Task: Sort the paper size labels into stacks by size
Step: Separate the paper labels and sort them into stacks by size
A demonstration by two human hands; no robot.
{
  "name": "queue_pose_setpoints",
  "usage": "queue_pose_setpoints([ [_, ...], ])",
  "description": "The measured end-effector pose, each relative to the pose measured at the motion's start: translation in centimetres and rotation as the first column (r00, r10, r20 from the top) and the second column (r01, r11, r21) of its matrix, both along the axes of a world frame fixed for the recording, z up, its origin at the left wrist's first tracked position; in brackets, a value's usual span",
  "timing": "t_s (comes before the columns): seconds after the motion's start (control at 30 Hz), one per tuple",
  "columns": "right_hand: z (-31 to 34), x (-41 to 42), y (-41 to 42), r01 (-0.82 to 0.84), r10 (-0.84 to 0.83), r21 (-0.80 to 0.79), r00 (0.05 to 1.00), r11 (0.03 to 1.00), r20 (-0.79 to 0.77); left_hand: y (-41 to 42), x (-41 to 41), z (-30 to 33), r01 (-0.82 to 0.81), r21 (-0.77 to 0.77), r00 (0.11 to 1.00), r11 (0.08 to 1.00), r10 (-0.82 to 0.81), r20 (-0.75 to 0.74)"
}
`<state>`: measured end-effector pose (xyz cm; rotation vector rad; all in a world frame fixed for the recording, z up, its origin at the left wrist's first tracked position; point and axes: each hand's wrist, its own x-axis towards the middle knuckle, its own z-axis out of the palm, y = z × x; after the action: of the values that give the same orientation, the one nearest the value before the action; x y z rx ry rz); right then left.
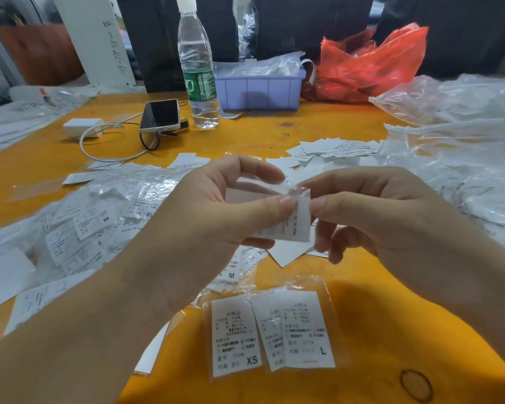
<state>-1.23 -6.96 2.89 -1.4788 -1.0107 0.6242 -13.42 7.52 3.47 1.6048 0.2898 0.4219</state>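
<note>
At the far left, a loose heap of white paper size labels in clear sleeves (79, 228) spreads over the orange tabletop (274, 132), with M and XL marks showing. The left hand (216, 211) pinches a small white paper label in a clear plastic sleeve (292, 223) between thumb and forefinger; the right hand (370, 211) pinches the same label's upper edge from the other side. The label hangs in the air between the hands, long axis roughly upright, tilted slightly; its size mark cannot be read. Directly below and nearer lie the sleeved XS label (235, 335) and, just right of it, the sleeved L label (306, 330), each lengthwise toward the viewer. Both hands are about equally near them, and nothing stands in the way. Farther right, crumpled clear plastic bags (455, 158) cover the tabletop.
</note>
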Motion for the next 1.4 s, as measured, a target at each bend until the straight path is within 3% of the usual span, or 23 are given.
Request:
queue_pose_setpoints([
  [0.3, 0.1, -0.1, -0.1, 0.079, -0.082, 0.087, 0.996, 0.993, 0.035, 0.3, 0.2, -0.3, 0.038, -0.029, 0.999, 0.999, -0.038, -0.014],
  [0.6, 0.2, 0.0, -0.1, 0.146, -0.147, 0.143, 0.989, 0.979, -0.001, 0.4, 0.2, 0.1, -0.064, -0.025, 0.997, 0.998, 0.065, 0.034],
  [0.77, 0.0, 0.3, -0.2, 0.145, -0.146, 0.142, 0.989, 0.979, -0.005, 1.3, 0.1, 0.3, -0.103, 0.026, 0.995, 0.994, 0.102, 0.018],
  [0.83, 0.0, 0.4, -0.2, 0.172, -0.174, 0.136, 0.985, 0.976, 0.007, 2.4, 0.0, 0.7, -0.132, 0.149, 0.989, 0.98, 0.14, -0.042],
  [0.93, -0.2, 0.6, -0.2, 0.184, -0.191, 0.112, 0.98, 0.976, 0.055, 4.7, -0.1, 0.7, -0.149, 0.507, 0.922, 0.849, 0.304, -0.239],
  [1.07, -0.5, 0.4, -0.1, 0.149, -0.158, 0.069, 0.977, 0.986, 0.145, 5.7, -0.5, 0.4, -0.089, 0.7, 0.777, 0.708, 0.489, -0.397],
  [1.13, -0.6, 0.4, -0.1, 0.162, -0.168, 0.047, 0.964, 0.986, 0.206, 5.8, -0.5, -0.1, -0.059, 0.819, 0.743, 0.571, 0.573, -0.346],
  [1.23, -0.7, 0.5, -0.2, 0.202, -0.189, 0.0, 0.917, 0.979, 0.352, 5.3, -0.4, -0.4, -0.121, 0.948, 0.786, 0.294, 0.612, -0.089],
  [1.3, -0.8, 0.5, -0.2, 0.225, -0.188, -0.034, 0.88, 0.974, 0.437, 4.0, -0.2, -0.7, -0.158, 0.94, 0.867, 0.303, 0.498, -0.014],
  [1.4, -0.7, 0.2, -0.2, 0.234, -0.138, -0.115, 0.835, 0.965, 0.533, 1.1, 0.3, -1.5, -0.058, 0.917, 0.963, 0.395, 0.265, -0.053],
])
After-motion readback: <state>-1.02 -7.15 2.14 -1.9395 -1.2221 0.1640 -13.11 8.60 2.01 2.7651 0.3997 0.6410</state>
